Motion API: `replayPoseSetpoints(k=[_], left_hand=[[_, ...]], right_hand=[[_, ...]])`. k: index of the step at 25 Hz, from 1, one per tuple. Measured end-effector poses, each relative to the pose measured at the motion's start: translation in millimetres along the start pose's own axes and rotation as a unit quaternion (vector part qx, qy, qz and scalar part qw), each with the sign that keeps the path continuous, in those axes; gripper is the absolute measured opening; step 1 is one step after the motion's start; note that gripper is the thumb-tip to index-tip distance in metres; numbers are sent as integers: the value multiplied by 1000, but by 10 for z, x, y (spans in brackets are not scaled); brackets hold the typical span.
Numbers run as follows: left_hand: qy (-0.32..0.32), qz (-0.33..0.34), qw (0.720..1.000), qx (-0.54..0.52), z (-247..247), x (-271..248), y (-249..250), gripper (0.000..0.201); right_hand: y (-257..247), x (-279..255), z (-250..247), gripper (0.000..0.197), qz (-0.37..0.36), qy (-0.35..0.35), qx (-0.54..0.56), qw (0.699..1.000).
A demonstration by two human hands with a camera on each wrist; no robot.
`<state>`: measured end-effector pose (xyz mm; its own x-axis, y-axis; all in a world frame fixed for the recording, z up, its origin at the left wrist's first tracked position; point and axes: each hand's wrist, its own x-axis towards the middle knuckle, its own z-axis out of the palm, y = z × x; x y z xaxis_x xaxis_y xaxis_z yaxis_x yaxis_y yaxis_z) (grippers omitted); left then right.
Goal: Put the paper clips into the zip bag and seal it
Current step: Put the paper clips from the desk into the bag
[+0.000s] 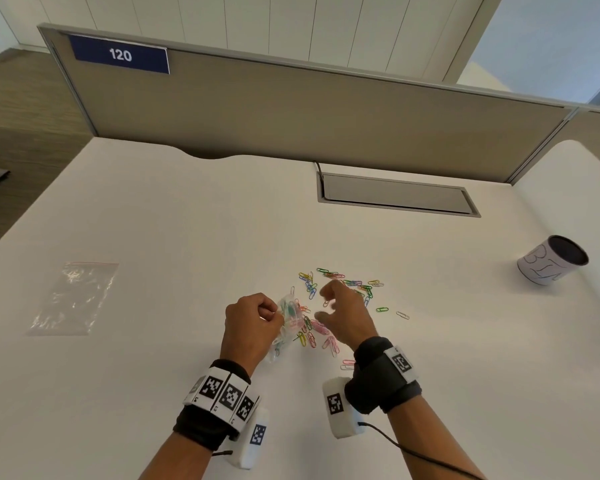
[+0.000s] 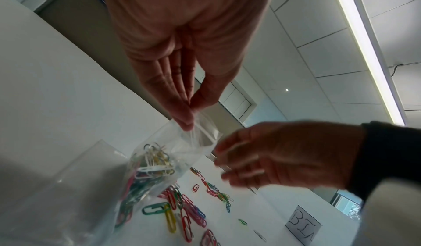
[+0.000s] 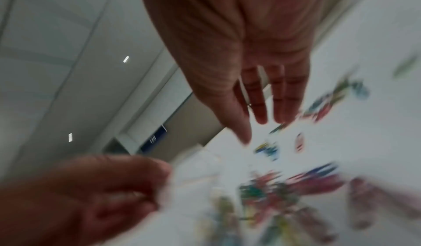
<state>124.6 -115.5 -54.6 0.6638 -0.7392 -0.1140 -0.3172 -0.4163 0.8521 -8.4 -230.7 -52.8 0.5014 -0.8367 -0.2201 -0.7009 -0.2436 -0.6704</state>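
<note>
My left hand [image 1: 257, 318] [image 2: 189, 116] pinches the top edge of a clear zip bag [image 1: 286, 323] [image 2: 145, 174], which hangs with its mouth open and several coloured paper clips inside. More paper clips [image 1: 340, 285] [image 2: 182, 208] lie scattered on the white desk [image 1: 153, 220] to the right of the bag. My right hand [image 1: 340, 306] [image 2: 273, 156] [image 3: 262, 105] hovers just right of the bag mouth, above the clips, with relaxed, spread fingers and nothing in them. The right wrist view is blurred by motion.
A second, empty zip bag [image 1: 75, 297] lies flat at the left of the desk. A paper-wrapped cup [image 1: 551, 259] [image 2: 303, 226] stands at the far right. A grey cable hatch [image 1: 395, 195] sits in the desk before the partition [image 1: 291, 105].
</note>
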Motion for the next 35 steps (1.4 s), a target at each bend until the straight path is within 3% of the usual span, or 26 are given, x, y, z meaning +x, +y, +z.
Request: replayPoseSetpoints(k=[2, 4, 8, 9, 13, 14, 18, 23, 26, 28, 31, 35], left_hand=[[6, -4, 1000, -4, -32, -4, -15, 7], [10, -6, 1000, -7, -64, -9, -26, 6], [16, -5, 1000, -10, -142, -34, -55, 6], [18, -7, 1000, -10, -162, -42, -70, 7], [28, -21, 999, -14, -236, -80, -132, 8], [28, -22, 999, -14, -245, -88, -138, 8], [30, -17, 999, -14, -243, -87, -134, 8], [22, -14, 1000, -15, -179, -80, -139, 6], [17, -8, 1000, -5, -154, -88, -116, 7], [14, -3, 1000, -1, -137, -92, -99, 7], [11, 1, 1000, -1, -112, -107, -80, 7], [3, 1, 1000, -5, -70, -116, -54, 6]], right_hand=[[138, 19, 62, 57, 64, -71, -137, 986], [200, 11, 207, 70, 107, -110, -171, 973], [169, 26, 513, 40, -1, -64, -142, 988], [154, 32, 537, 39, -18, -53, -118, 991], [146, 34, 582, 71, -41, -93, -179, 979], [164, 31, 603, 68, -45, -89, -197, 975], [226, 69, 655, 15, -87, -19, -179, 980], [278, 91, 554, 20, -75, -6, -180, 981], [349, 84, 440, 14, 0, 23, -19, 1000], [392, 41, 345, 10, 59, 29, 161, 985], [377, -57, 271, 15, 91, 40, 396, 913], [183, -153, 236, 20, 83, 44, 560, 823]])
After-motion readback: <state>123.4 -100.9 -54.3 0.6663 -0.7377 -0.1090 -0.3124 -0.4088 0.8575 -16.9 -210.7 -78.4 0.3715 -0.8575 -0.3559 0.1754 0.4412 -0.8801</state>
